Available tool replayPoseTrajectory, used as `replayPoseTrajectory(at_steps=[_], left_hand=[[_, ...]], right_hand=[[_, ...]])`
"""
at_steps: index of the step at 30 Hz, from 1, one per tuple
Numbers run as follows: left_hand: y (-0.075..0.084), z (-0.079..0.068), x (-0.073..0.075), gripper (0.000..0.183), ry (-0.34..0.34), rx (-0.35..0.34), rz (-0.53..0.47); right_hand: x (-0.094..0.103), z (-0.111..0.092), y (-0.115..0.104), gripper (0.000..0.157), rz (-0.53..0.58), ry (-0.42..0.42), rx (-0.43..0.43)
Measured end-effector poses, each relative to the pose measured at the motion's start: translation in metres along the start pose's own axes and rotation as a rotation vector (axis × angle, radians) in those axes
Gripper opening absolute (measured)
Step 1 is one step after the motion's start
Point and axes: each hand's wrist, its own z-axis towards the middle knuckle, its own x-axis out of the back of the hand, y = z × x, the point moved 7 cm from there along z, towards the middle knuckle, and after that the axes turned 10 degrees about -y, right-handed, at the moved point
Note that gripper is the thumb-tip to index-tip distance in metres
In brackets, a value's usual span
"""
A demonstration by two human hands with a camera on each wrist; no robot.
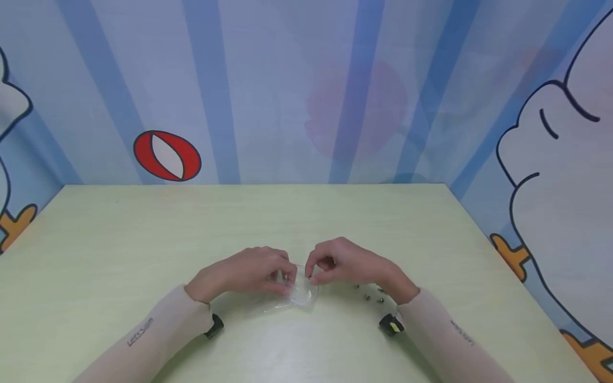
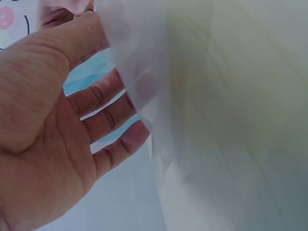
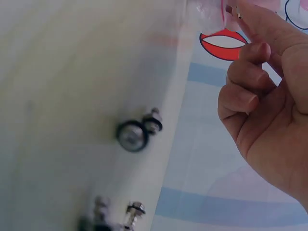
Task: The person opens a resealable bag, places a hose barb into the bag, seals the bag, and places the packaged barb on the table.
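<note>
My left hand (image 1: 251, 270) pinches a clear plastic zip bag (image 1: 303, 297) by its edge, between thumb and index finger. In the left wrist view the bag (image 2: 144, 53) spreads in front of the other fingers. At the bag's mouth, my right hand (image 1: 351, 263) pinches a small metal screw (image 3: 230, 8) between thumb and index finger. Most of that screw is hidden by the fingertips. The right hand's other fingers are curled. Several loose screws (image 1: 367, 298) lie on the table by the right wrist; the right wrist view shows dark rings round the screws (image 3: 132, 136).
A pale wooden table (image 1: 191, 223) carries everything. Behind it stands a blue striped backdrop (image 1: 282, 96) with cartoon figures and a red-and-white oval (image 1: 167, 156). Black wrist camera parts (image 1: 391, 324) hang below the sleeves.
</note>
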Motion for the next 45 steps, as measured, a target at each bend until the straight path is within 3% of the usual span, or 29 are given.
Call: replayPoseTrajectory(at_steps=[6,13,18,25,33,45], left_hand=[[0.0,0.001,-0.001,0.009,-0.007,0.002,-0.003],[0.003,0.002,-0.001,0.009,-0.006,-0.001,0.0],[0.004,0.002,-0.001,0.01,-0.013,0.001,-0.012],[0.003,0.002,-0.002,0.009,-0.012,0.008,-0.022],[0.002,0.003,-0.003,0.011,-0.01,0.001,-0.012],[0.002,0.003,-0.003,0.011,-0.021,0.023,-0.017]], right_hand=[[-0.006,0.004,0.002,0.006,-0.058,0.022,-0.043],[-0.013,0.008,0.005,0.011,-0.141,-0.012,-0.112],[-0.018,0.006,0.008,0.013,-0.124,-0.065,-0.161],[-0.018,0.004,0.01,0.014,-0.116,-0.081,-0.142],[-0.001,-0.005,0.004,0.015,-0.064,-0.063,-0.097],[0.028,-0.028,0.011,0.014,-0.065,-0.028,-0.128]])
